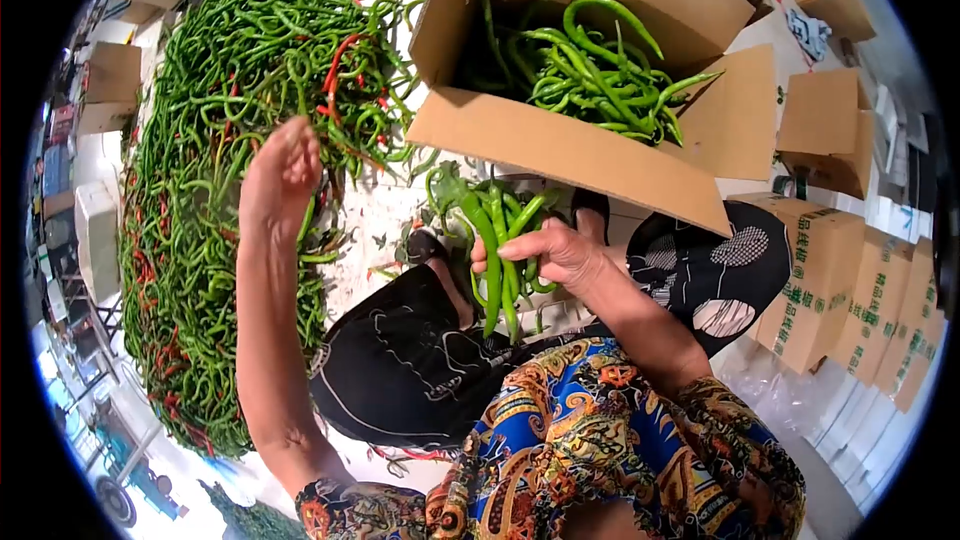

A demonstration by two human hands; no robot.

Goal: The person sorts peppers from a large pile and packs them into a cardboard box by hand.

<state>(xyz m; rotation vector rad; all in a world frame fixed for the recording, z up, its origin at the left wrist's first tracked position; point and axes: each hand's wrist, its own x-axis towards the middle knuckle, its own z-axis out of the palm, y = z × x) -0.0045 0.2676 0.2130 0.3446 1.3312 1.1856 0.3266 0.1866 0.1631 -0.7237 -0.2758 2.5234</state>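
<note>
My right hand [560, 252] is wrapped round a bunch of long green chili peppers [495, 260], which hang down over the gap between my knees. My left hand [285, 158] is over the right side of a large heap of chili peppers [215, 190]. Its fingers are curled in, and whatever they hold, if anything, is hidden. Most of the heap is green, with some red peppers [335, 80] mixed in. Just beyond my right hand stands an open cardboard box [570, 145], flaps spread, with green chili peppers [600, 70] inside.
Closed cartons [825, 280] with green printing line the right side. Another cardboard box [820, 125] stands behind them. Loose peppers and scraps lie on the pale floor [375, 205]. Clear plastic [770, 390] lies beside my right elbow. More boxes [110, 80] are at the far left.
</note>
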